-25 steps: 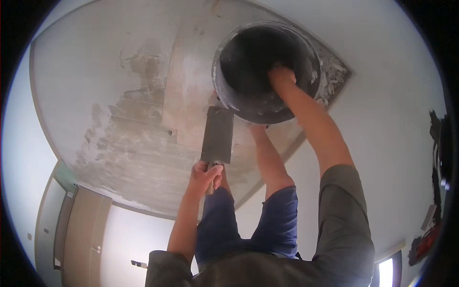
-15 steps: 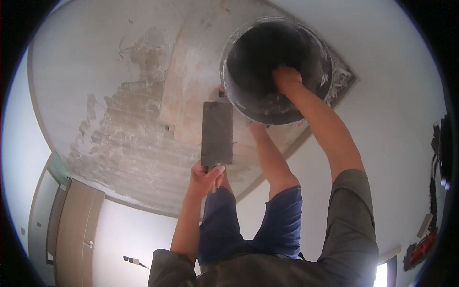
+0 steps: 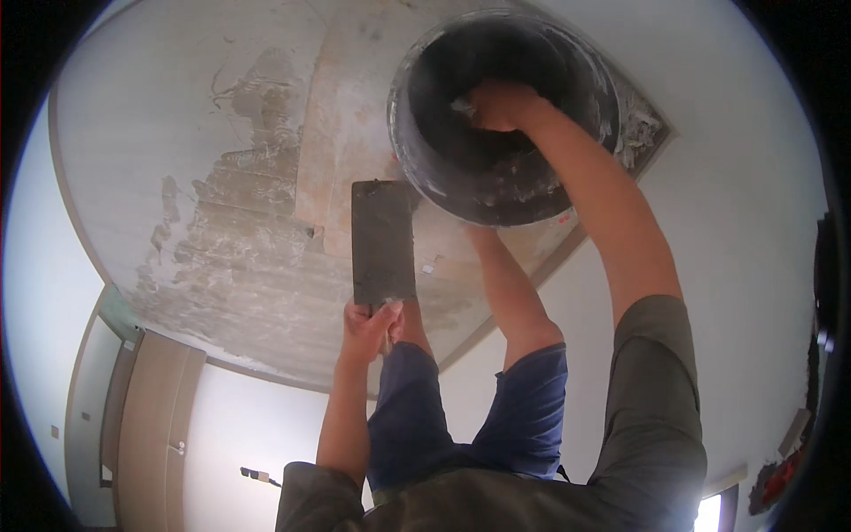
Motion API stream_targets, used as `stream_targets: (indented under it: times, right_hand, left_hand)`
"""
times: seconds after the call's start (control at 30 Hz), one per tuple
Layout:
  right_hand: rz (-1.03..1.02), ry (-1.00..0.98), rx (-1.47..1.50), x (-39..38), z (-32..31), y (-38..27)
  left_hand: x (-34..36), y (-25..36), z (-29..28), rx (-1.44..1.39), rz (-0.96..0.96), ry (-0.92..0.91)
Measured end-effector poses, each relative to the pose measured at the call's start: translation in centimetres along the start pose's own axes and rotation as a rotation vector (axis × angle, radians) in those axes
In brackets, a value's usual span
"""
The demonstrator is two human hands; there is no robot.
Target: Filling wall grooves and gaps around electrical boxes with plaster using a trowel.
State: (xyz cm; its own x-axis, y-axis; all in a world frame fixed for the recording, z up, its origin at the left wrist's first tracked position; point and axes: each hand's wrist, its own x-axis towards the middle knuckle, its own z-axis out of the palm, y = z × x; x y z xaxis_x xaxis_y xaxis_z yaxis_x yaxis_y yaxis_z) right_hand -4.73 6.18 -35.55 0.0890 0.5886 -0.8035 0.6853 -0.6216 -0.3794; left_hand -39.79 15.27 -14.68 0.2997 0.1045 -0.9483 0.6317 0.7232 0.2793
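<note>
The stained grey floor (image 3: 239, 222) is bordered by pale walls (image 3: 718, 213). A brown door (image 3: 149, 426) and bright window (image 3: 708, 513) are seen.

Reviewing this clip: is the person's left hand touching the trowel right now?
Touching. The head view shows the left hand gripping the trowel just below its dark rectangular blade.

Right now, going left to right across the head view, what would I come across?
Wooden door, flat rectangular trowel held in the left hand, black bucket with the right hand inside, bright opening low down.
</note>
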Motion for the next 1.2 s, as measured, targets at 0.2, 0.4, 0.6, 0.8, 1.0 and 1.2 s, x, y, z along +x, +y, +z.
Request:
stream_targets:
  times: [0.2,0.4,0.6,0.8,1.0,1.2]
  right_hand:
    - [-0.122,0.012,0.029,-4.7,-3.0,2.1]
    - [-0.107,0.372,0.381,-16.8,-1.2,2.7]
    - [0.0,0.793,0.619,-28.5,3.7,-3.2]
    - [-0.007,1.124,0.671,-32.3,6.8,-11.7]
    - [0.087,1.512,0.617,-29.5,5.9,-14.1]
    - [0.128,1.603,0.52,-30.9,5.9,-14.0]
  left_hand:
    - [-0.7,0.9,0.6,-0.034,-0.021,-0.062]
    - [-0.8,3.9,2.6,-0.046,0.041,-0.112]
    - [-0.8,8.8,5.6,0.24,0.112,-0.059]
    - [-2.7,12.2,10.4,0.236,0.048,-0.294]
    - [-8.9,13.9,15.7,0.219,0.038,-0.468]
    - [-12.0,14.1,16.3,0.183,0.079,-0.529]
